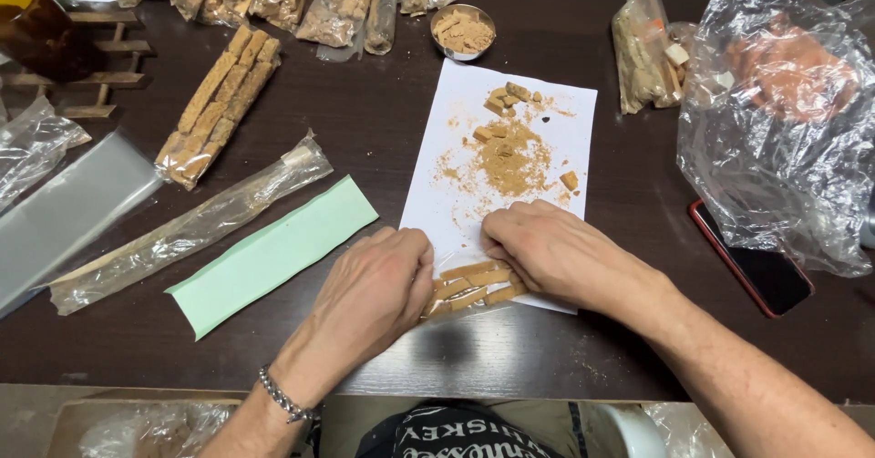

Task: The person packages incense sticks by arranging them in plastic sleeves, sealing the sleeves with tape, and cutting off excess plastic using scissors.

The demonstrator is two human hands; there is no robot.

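Note:
My left hand [374,289] and my right hand [547,248] meet at the near end of a white paper sheet [538,102] on a dark table [383,121]. Between them lie several tan stick-shaped pieces [469,287] side by side; both hands' fingers press on them from either side. Further up the sheet sits a heap of tan crumbs [510,162] with a few small broken chunks [509,96]. A metal bracelet circles my left wrist.
A pale green paper strip [273,253] and long clear plastic sleeves [182,230] lie at left. Bagged tan sticks [219,98] and more packets line the back. A small metal bowl of chunks [463,31], crumpled plastic bags [775,112] and a red-cased phone [752,257] sit right.

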